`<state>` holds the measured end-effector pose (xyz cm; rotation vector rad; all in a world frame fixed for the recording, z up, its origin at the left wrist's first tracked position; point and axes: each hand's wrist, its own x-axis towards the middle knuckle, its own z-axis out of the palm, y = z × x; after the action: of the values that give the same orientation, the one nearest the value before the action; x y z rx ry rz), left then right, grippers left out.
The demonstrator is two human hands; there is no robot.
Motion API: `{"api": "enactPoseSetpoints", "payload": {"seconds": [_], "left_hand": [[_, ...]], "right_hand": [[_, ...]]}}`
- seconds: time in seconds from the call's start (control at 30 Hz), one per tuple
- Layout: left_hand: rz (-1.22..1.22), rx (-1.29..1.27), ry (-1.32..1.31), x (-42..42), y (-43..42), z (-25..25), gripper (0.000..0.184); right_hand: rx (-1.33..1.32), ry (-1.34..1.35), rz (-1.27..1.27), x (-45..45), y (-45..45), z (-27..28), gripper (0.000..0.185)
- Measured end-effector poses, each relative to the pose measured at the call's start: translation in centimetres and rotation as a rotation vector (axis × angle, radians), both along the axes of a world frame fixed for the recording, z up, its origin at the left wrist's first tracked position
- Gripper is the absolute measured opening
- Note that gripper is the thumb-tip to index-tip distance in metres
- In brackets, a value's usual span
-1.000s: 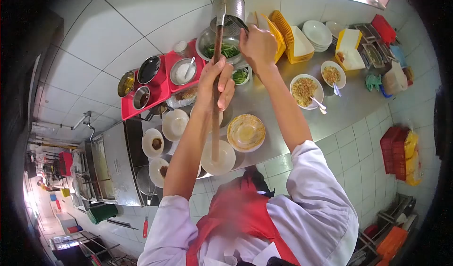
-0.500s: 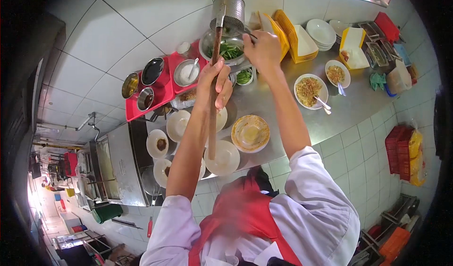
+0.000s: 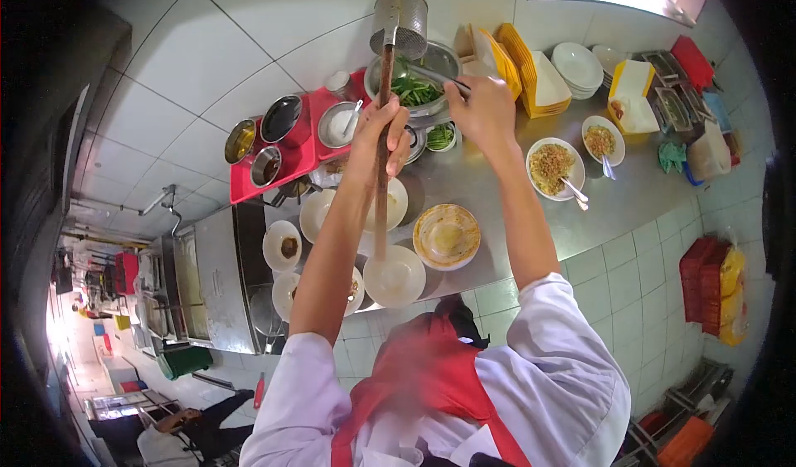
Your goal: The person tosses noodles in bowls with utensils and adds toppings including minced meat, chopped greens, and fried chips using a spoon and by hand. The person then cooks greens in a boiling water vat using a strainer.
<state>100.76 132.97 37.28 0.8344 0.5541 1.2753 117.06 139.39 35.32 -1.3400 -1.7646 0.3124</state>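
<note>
My left hand (image 3: 383, 140) is closed round the long wooden handle of a cylindrical mesh noodle strainer (image 3: 401, 18). The basket hangs over the back edge of a steel bowl (image 3: 452, 57); its contents cannot be made out. My right hand (image 3: 484, 112) grips metal tongs (image 3: 437, 75), which reach left into that bowl. Leafy greens (image 3: 414, 92) lie there, some close to the tongs' tip. Just below stands a small dish of chopped greens (image 3: 440, 138).
Left, a red tray (image 3: 308, 154) carries sauce bowls and a white-filled bowl (image 3: 338, 125) with a spoon. Several white bowls (image 3: 395, 278) line the front edge. Two noodle bowls (image 3: 551, 165), yellow paper trays (image 3: 547, 86) and stacked bowls (image 3: 578, 67) stand right. Another person (image 3: 195, 434) shows lower left.
My right hand has moved slightly down and right, and more of the tongs now shows over the greens. The strainer hardly moved. Another person has come into view at lower left.
</note>
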Motion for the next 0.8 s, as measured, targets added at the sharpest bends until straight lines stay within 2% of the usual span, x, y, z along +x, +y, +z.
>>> {"api": "enactPoseSetpoints", "payload": {"seconds": [0.1,0.23,0.3,0.33,0.37,0.5,0.53,0.57,0.63,0.67,0.7,0.77,0.8], "left_hand": [[0.023,0.046,0.064,-0.5,-0.1,0.2,0.008],[0.036,0.079,0.047,-1.2,-0.9,2.6,0.006],[0.074,0.086,0.078,-1.2,-2.0,4.4,0.007],[0.129,0.096,0.135,-1.1,-2.7,5.5,0.013],[0.188,0.105,0.191,-1.3,-3.4,6.2,0.02],[0.316,0.107,0.163,-2.6,-6.8,8.2,0.019],[0.288,0.122,0.025,-3.2,-7.6,8.3,0.02],[0.325,0.128,0.027,-3.8,-8.5,8.8,0.02],[0.221,0.106,-0.407,-5.4,-10.6,10.5,0.019],[0.036,0.224,-0.49,-7.1,-11.5,11.1,0.027],[0.085,0.245,-0.483,-8.4,-12.8,12.1,0.027],[0.132,0.11,-1.005,-10.6,-15.7,14.2,0.03],[0.063,0.229,-1.065,-12.0,-17.3,14.2,0.03]], "right_hand": [[-0.064,-0.149,-0.02,0.4,-0.6,-0.5,0.025],[-0.07,-0.263,-0.032,-1.1,3.5,-3.2,0.027],[-0.209,-0.32,0.107,-2.4,5.1,-3.8,0.029],[-0.209,-0.32,0.11,-2.8,5.9,-4.1,0.029],[-0.232,-0.332,0.056,-3.2,6.4,-4.1,0.031],[-0.25,-0.323,-0.122,-3.8,7.6,-4.2,0.036],[-0.241,-0.33,-0.092,-3.9,7.6,-4.4,0.036],[-0.307,-0.367,-0.115,-3.9,7.6,-4.7,0.039],[-0.361,-0.432,-0.127,-4.1,7.7,-5.6,0.047],[-0.37,-0.432,-0.139,-4.2,7.2,-5.1,0.052],[-0.304,-0.491,-0.171,-4.2,7.6,-6.3,0.055],[-0.308,-0.477,-0.189,-4.4,6.1,-4.7,0.058],[-0.254,-0.457,-0.235,-4.6,4.9,-4.2,0.059]]}}
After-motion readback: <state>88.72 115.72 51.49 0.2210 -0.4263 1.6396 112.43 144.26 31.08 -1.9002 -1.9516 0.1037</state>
